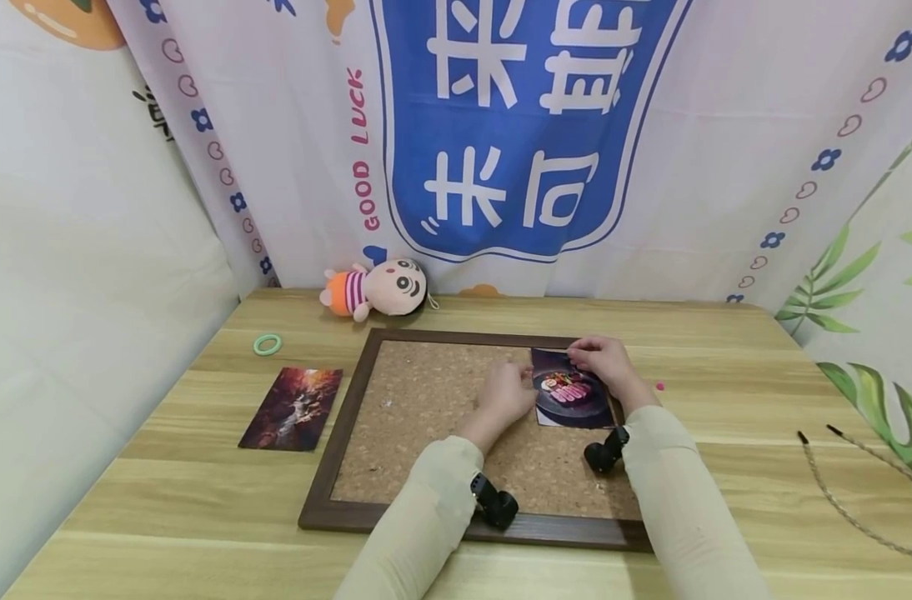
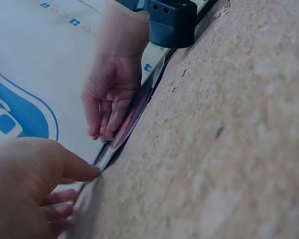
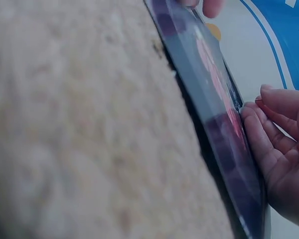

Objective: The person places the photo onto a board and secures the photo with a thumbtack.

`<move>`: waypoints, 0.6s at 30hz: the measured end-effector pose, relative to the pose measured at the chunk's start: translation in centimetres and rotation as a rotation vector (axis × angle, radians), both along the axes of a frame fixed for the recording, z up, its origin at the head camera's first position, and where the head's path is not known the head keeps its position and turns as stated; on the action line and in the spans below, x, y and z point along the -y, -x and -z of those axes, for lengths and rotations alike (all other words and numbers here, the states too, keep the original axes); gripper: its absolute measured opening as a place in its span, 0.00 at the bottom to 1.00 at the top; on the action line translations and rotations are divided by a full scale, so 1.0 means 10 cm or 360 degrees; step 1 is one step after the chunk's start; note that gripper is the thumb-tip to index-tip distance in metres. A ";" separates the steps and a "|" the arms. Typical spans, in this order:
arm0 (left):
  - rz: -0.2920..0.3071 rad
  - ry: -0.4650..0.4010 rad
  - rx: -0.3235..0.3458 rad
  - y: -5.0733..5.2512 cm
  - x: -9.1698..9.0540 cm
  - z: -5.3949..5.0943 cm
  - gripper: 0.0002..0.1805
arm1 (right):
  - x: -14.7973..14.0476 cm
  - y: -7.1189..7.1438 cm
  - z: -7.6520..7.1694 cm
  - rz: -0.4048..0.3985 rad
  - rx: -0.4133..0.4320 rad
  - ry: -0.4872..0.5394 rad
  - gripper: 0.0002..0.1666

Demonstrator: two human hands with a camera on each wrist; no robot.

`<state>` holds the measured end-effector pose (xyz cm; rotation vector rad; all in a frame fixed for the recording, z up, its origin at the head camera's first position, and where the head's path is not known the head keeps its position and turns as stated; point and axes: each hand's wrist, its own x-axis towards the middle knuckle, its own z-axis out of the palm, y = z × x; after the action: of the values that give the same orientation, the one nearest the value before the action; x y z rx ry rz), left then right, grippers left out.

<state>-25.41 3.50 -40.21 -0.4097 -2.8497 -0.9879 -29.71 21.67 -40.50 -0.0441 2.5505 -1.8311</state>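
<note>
A photo [image 1: 568,411] of a dish on a dark plate lies over the upper right of a brown-framed cork board [image 1: 426,417]. At the photo's left edge, my left hand [image 1: 507,390] rests with its thumb and fingertips touching the print. My right hand [image 1: 606,364] is by the photo's upper right corner. Between its thumb and forefinger it pinches a tiny reddish push pin [image 3: 259,101], mostly hidden by the fingertips. The photo [image 2: 132,117] stands slightly off the cork along one edge, with a dark gap beneath it.
Left of the board lie an autumn waterfall photo [image 1: 294,410] and a green ring [image 1: 267,344]. A plush doll [image 1: 377,289] lies behind it. To the right are a small pink pin [image 1: 660,386] and a braided cord [image 1: 839,508].
</note>
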 end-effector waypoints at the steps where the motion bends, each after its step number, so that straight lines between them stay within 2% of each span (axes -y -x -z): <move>1: 0.0009 0.0106 -0.0069 0.00 0.01 0.00 0.20 | 0.00 0.00 0.00 0.0000 -0.0005 -0.0005 0.13; 2: 0.0028 0.0193 -0.0124 0.00 0.02 0.01 0.22 | 0.00 0.00 0.01 0.0002 -0.0004 -0.0012 0.13; 4: 0.0102 0.0335 -0.0169 0.00 0.03 0.01 0.24 | 0.01 0.01 0.01 0.0004 -0.0006 -0.0037 0.13; 7: 0.0230 0.0439 -0.0095 0.00 0.03 0.03 0.27 | 0.01 0.01 0.02 0.0016 0.0008 -0.0057 0.13; 9: 0.0280 0.0483 -0.0024 0.00 0.03 0.03 0.28 | 0.02 0.02 0.02 0.0026 0.0016 -0.0060 0.13; 12: 0.0315 0.0517 0.0036 0.00 0.03 0.04 0.29 | 0.03 0.02 0.01 0.0046 -0.0004 -0.0083 0.13; 18: 0.0330 0.0592 0.0013 0.00 0.04 0.05 0.28 | 0.10 0.05 -0.02 0.0088 -0.0113 -0.0237 0.12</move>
<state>-25.40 3.11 -40.75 -0.7459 -3.0442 -0.4746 -30.22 20.71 -40.33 -0.0393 2.7554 -1.6804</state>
